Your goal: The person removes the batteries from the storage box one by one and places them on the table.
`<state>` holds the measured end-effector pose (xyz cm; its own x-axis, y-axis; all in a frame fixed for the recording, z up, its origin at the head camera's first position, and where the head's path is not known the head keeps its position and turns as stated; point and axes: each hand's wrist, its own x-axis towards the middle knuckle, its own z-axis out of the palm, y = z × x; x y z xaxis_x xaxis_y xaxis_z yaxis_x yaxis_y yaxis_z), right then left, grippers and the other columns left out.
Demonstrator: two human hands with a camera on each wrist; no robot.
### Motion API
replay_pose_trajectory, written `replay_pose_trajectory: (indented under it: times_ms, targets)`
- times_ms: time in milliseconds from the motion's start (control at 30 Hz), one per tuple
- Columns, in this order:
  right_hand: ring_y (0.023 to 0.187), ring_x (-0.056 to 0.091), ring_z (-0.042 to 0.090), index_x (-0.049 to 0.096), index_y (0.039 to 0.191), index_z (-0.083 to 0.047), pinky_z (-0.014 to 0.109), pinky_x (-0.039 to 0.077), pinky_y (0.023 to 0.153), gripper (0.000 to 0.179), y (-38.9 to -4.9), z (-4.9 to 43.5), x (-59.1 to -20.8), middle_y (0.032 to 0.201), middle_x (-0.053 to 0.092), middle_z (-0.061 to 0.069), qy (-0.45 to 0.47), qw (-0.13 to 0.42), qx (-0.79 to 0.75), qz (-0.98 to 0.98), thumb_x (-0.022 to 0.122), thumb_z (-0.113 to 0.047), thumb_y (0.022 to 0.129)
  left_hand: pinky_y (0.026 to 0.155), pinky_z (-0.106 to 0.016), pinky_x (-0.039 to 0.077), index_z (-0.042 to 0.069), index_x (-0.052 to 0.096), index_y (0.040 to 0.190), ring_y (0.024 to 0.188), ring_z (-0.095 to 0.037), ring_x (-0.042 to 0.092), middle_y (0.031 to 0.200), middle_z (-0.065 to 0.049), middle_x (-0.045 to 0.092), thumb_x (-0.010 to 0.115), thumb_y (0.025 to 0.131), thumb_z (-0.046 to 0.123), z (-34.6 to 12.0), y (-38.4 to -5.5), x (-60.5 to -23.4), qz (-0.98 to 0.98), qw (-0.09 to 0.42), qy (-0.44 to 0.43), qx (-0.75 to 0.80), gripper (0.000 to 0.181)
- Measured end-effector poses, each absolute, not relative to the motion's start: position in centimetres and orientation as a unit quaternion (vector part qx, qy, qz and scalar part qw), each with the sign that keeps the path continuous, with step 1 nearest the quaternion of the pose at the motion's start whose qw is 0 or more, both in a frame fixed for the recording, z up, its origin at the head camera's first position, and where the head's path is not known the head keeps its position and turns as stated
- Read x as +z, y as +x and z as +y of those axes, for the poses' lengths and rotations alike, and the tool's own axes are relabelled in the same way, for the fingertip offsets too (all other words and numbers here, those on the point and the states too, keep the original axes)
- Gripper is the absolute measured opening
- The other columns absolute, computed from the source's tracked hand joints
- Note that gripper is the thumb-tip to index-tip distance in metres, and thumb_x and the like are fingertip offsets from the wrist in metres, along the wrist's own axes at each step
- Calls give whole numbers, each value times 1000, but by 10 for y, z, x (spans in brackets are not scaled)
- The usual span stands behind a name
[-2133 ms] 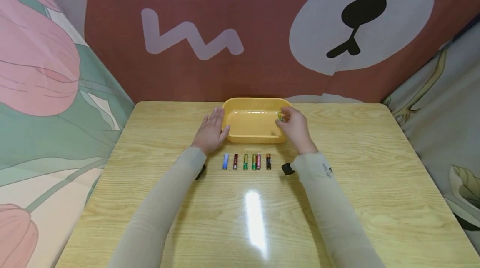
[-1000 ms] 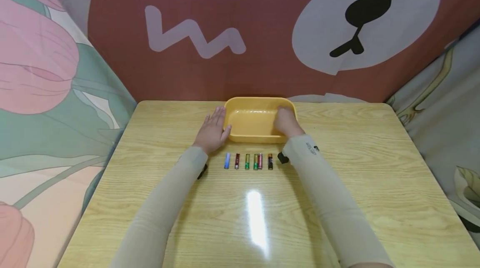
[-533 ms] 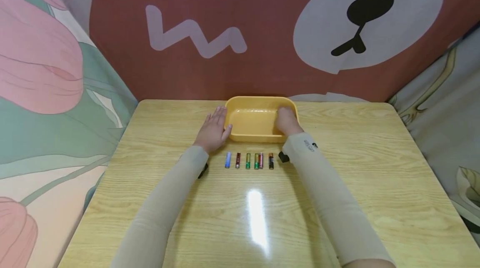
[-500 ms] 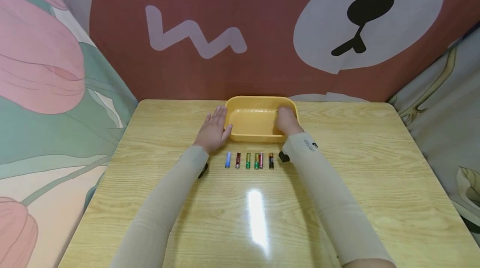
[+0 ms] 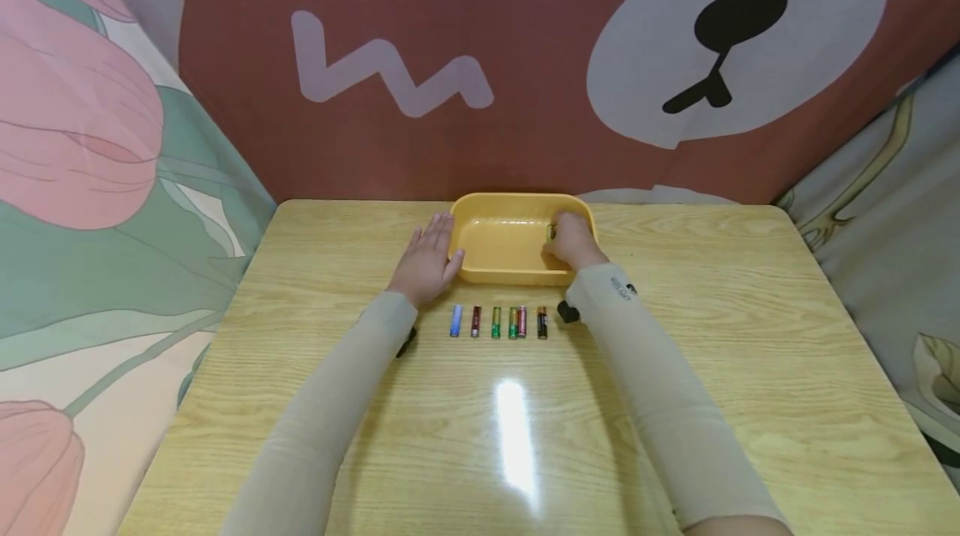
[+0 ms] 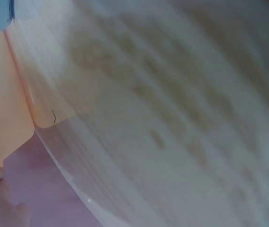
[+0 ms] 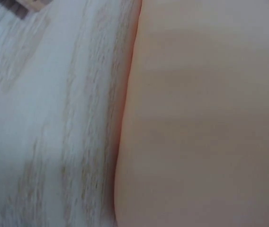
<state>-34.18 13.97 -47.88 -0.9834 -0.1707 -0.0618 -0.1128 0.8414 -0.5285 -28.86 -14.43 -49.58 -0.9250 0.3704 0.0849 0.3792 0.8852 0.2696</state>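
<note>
A yellow plastic tray (image 5: 517,278) stands at the back of the table. My left hand (image 5: 424,262) lies against its left end, fingers straight; part of that hand (image 6: 2,203) shows in the left wrist view. My right hand (image 5: 576,241) reaches into the tray's right end and pinches a green and yellow battery (image 5: 551,232), mostly hidden by the fingers. In front of the tray is a row of batteries: blue (image 5: 456,321), dark red (image 5: 476,322), two green ones, of which one green battery (image 5: 513,323) touches a pink-red battery (image 5: 522,322), and a black and copper battery (image 5: 542,323).
The wooden table (image 5: 420,436) carries a bright light reflection in front of the row. A brown patterned cloth (image 5: 525,127) hangs right behind the tray, with flowered cloth (image 5: 82,136) at the left. The tray's wall (image 7: 196,118) fills much of the right wrist view.
My right hand has gone from above the tray's right rim down into the tray with the battery, then risen slightly, so the battery shows again. The left hand stays against the tray.
</note>
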Motion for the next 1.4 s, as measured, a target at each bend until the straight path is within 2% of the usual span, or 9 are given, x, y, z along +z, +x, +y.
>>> replay_pose_trajectory:
  times_ms: [100,433,600,767,867,967,1033,1133,1400]
  targets:
    - [74,47,27,53,84,1,38,44,69,24,-341,140,-478,76,48,9,-75,53,-275,957,76,-3,79,125,-49,10,1,14,162,156,-26,6,168,-14,15,32,109,42,-144,-289,-497,-970,20,-193,-146,70]
    - [68,45,21,50,79,-3,31,39,62,26,-337,138,-473,74,47,6,-70,69,-287,953,76,-5,83,126,-48,9,1,14,162,156,-25,6,168,-13,15,35,109,41,-143,-289,-497,-968,21,-197,-154,69]
    - [70,49,21,56,92,3,30,42,62,22,-335,138,-473,78,51,8,-73,64,-301,949,75,-7,86,126,-48,8,1,14,162,156,-25,6,169,-13,15,35,109,41,-144,-289,-497,-968,21,-197,-154,69]
    - [67,50,21,60,108,7,34,45,64,32,-335,139,-474,82,58,13,-74,56,-323,942,74,-13,89,126,-48,8,0,14,162,156,-25,5,169,-13,14,33,109,42,-143,-289,-496,-969,19,-196,-148,70]
    - [75,53,24,59,115,7,40,50,73,37,-334,139,-473,96,62,18,-73,54,-336,938,74,-17,90,126,-47,7,1,14,162,156,-25,5,169,-13,15,30,109,44,-143,-288,-495,-970,15,-193,-146,70]
    - [94,59,30,57,123,7,46,53,87,45,-334,139,-473,114,62,21,-72,52,-345,934,73,-19,91,126,-47,8,1,14,162,156,-24,5,169,-13,15,28,109,45,-143,-288,-493,-971,12,-189,-143,70]
    - [105,61,33,55,126,7,48,53,91,49,-334,139,-473,120,62,23,-74,50,-350,932,74,-21,91,126,-47,8,1,13,162,156,-24,5,169,-13,15,28,109,45,-142,-287,-492,-972,10,-188,-139,70]
    - [110,61,36,55,128,7,47,54,92,52,-335,138,-474,122,61,23,-76,47,-357,930,75,-23,91,126,-48,10,1,13,162,156,-24,5,169,-13,15,27,109,45,-143,-287,-491,-972,10,-188,-137,70]
    - [109,59,34,57,125,3,48,53,94,50,-329,136,-474,118,61,19,-90,21,-382,919,78,-26,89,125,-49,13,0,15,162,156,-25,7,168,-13,17,27,109,45,-144,-286,-492,-972,14,-188,-140,70]
